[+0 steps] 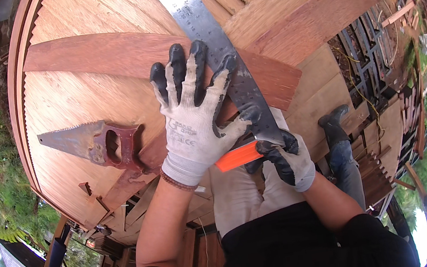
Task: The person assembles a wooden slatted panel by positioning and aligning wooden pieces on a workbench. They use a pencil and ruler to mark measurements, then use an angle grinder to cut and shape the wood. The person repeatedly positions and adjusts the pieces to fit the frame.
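A try square with a steel blade (200,20) and an orange handle (237,156) lies across a reddish-brown board (101,49). My left hand (190,104), in a white glove with black-coated fingertips, is spread flat over the board, its thumb and forefinger against the blade's edge. My right hand (288,160), gloved the same way, is closed round the corner where blade and handle meet. Left of my hands, a handsaw (74,143) with a dark red handle rests on the pale wooden surface.
Beneath everything is a broad plank surface (62,101) with a curved, toothed rim at the left. Another plank (313,22) lies at the far right. A person's leg in jeans and a dark boot (334,123) stands at the right, near dark metal grating (364,50).
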Available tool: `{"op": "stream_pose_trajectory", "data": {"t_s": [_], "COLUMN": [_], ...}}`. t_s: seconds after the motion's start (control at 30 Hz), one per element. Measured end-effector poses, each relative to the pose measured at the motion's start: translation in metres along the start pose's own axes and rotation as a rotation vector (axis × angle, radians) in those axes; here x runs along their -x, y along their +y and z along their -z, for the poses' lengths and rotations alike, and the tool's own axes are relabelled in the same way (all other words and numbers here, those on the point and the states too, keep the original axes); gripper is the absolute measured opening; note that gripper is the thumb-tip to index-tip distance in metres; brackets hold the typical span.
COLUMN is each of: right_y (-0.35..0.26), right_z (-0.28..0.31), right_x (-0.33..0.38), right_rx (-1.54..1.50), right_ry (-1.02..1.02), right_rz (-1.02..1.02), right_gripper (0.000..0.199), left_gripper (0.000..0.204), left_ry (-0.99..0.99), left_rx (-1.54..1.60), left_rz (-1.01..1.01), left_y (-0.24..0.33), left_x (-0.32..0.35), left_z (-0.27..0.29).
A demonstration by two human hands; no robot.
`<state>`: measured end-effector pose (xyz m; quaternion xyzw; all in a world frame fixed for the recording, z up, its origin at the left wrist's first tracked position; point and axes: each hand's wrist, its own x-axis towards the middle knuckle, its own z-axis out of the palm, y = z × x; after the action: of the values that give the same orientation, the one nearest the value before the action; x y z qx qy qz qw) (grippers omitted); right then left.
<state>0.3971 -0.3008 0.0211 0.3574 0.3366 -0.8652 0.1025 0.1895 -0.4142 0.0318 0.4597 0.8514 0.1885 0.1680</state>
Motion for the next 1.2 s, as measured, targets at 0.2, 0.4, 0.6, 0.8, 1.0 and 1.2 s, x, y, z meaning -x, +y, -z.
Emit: {"op": "stream_pose_trajectory", "data": {"t_s": [0.2, 0.4, 0.6, 0.8, 1.0, 1.2], "right_y": [-0.01, -0.017, -0.01, -0.009, -0.004, -0.004], "right_z": [-0.004, -0.01, -0.006, -0.004, -0.001, 0.005], "right_x": [0.0, -0.001, -0.001, 0.001, 0.001, 0.0], "right_rx": [0.084, 0.109, 0.068, 0.101, 0.043, 0.063], "right_ry": [-0.003, 0.018, 0.007, -0.01, -0.014, -0.055], "right_rz": [0.004, -0.015, -0.005, -0.013, -0.043, -0.047], "right_gripper": [0.03, 0.027, 0.027, 0.029, 0.032, 0.033], "left_gripper": [0.085, 0.085, 0.078, 0.081, 0.085, 0.089], "left_ry": [-0.016, -0.023, -0.012, -0.022, -0.037, -0.033], "left_rx": [-0.011, -0.009, 0.011, 0.002, -0.021, 0.002], "left_rz": [0.029, 0.034, 0.043, 0.043, 0.038, 0.041], "left_y": [0.002, 0.002, 0.002, 0.003, 0.003, 0.004], "left_x": [-0.001, -0.001, -0.002, -0.002, -0.002, -0.002], "left_z": [0.001, 0.001, 0.0, 0.001, 0.002, 0.002]}}
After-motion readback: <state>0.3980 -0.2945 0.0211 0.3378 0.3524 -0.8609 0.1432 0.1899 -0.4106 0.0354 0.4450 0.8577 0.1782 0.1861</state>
